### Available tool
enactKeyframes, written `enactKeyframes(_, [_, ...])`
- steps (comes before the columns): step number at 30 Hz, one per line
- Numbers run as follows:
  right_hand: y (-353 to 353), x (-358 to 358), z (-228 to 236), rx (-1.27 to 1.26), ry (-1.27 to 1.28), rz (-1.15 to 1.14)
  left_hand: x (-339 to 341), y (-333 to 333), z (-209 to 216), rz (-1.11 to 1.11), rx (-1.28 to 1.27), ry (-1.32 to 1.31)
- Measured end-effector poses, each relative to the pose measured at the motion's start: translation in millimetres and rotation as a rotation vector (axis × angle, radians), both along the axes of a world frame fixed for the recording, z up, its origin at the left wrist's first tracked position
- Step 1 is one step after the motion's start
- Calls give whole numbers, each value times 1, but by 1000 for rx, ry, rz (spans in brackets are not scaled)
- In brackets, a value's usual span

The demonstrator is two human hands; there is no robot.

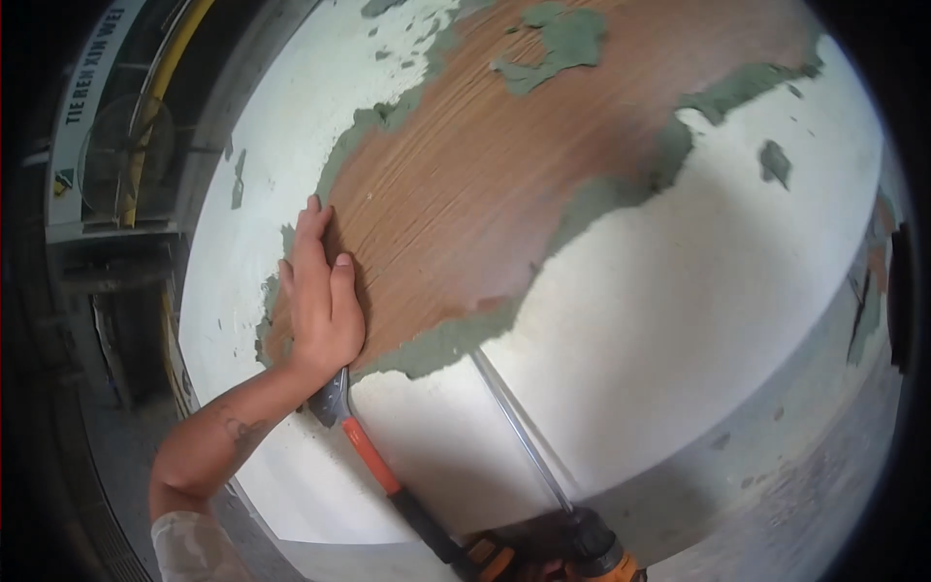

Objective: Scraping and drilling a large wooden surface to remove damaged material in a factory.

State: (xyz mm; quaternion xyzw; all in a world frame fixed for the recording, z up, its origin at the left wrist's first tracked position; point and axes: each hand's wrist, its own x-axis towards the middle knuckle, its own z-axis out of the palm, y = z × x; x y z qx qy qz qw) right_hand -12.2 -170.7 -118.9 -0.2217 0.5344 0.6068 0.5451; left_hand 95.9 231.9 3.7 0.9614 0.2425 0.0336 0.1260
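Note:
A large curved white panel (679, 310) fills the middle of the view. Across it runs a broad bare patch (456, 194) of brown, lined surface, edged with ragged grey-green coating (601, 199). My left hand (325, 301) lies against the lower left of this patch, fingers stretched upward. Just below its wrist is the grey head of a long tool (373, 456) with a red and black handle. At the bottom edge is an orange and black power drill (593, 548), its long metal bit reaching the patch's lower edge. My right hand (551, 570) barely shows beside the drill, apparently gripping it; most fingers are hidden.
A grey machine housing (73, 145) with a yellow bar stands at the far left. Concrete-coloured floor (776, 524) shows beyond the panel's lower right edge. Loose-looking flakes of green (775, 163) dot the white surface. Another surface with brown and green patches (873, 291) is at the right.

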Motion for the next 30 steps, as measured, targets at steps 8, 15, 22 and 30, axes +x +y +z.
enactKeyframes(8, [-65, 9, 110, 330, -795, -223, 7, -4, -2, 3, 87, -18])
enactKeyframes(15, [-60, 0, 110, 311, -806, -236, 3, 4, 1, -42, 11, -17])
enactKeyframes(22, [-56, 3, 106, 450, -703, -410, 1, -4, 6, -146, 0, -22])
enactKeyframes(30, [-29, -38, 150, 548, -201, -864, -4, 5, 1, -162, -54, -121])
